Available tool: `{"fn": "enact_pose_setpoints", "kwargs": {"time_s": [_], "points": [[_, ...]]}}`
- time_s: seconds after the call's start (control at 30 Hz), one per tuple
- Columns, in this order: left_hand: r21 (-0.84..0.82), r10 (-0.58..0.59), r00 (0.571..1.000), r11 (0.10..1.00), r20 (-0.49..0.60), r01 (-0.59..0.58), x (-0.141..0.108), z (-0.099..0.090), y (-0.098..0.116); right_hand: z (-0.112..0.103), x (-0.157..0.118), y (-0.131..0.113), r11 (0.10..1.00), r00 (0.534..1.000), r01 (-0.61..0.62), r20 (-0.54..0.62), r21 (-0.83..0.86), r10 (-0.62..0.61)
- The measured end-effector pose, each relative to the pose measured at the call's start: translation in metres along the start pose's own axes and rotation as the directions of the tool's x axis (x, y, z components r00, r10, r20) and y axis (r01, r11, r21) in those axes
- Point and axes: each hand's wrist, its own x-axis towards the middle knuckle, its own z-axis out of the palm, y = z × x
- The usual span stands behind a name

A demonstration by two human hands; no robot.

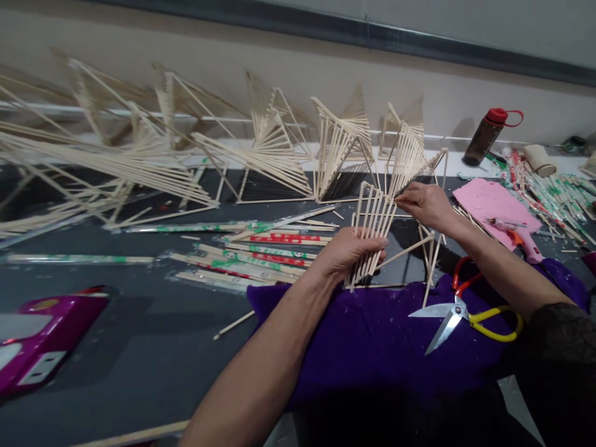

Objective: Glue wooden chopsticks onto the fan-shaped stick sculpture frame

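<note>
Steadily, through the head camera, I hold the stick frame point(369, 214) in the left hand point(356, 248), thumb across its slats and fingers curled behind, partly hidden. It sits just beyond the purple cloth point(354, 335). At its upper right corner, the right hand point(426, 202) has its fingertips pressed together; I can't tell what is between them. Open scissors point(459, 309) lie on the cloth near the right forearm.

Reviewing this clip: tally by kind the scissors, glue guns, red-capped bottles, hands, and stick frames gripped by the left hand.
Scissors: 1
Glue gun: 1
Red-capped bottle: 1
Hands (left hand, right hand): 2
Gripped stick frame: 1
Total: 6
</note>
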Motion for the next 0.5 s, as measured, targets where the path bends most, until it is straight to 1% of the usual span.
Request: {"fn": "enact_pose_setpoints", "kwargs": {"time_s": [0.07, 0.13, 0.2, 0.27, 0.37, 0.5], "points": [[0.006, 0.003, 1.0, 1.0, 0.003, -0.003, 0.0, 0.0, 0.0, -0.001, 0.003, 0.002, 0.997, 1.0, -0.016, 0.016, 0.076, 0.015], [0.014, 0.01, 1.0, 1.0, 0.007, -0.01, 0.0, 0.0, -0.001, 0.0, 0.006, 0.004, 0.975, 0.996, -0.088, 0.044, 0.204, 0.08], [0.019, 0.015, 1.0, 1.0, 0.007, -0.015, 0.001, 0.0, -0.001, 0.001, 0.009, 0.007, 0.931, 0.982, -0.183, 0.091, 0.315, 0.163], [0.016, 0.017, 1.0, 1.0, 0.003, -0.017, 0.001, -0.001, -0.002, 0.003, 0.01, 0.008, 0.893, 0.97, -0.241, 0.117, 0.381, 0.212], [0.007, 0.022, 1.0, 1.0, 0.0, -0.022, 0.002, -0.001, -0.002, 0.006, 0.01, 0.01, 0.842, 0.961, -0.275, 0.134, 0.464, 0.24], [-0.006, 0.028, 1.0, 1.0, 0.004, -0.028, 0.002, -0.001, -0.003, 0.011, 0.009, 0.012, 0.73, 0.936, -0.352, 0.218, 0.586, 0.277]]}}
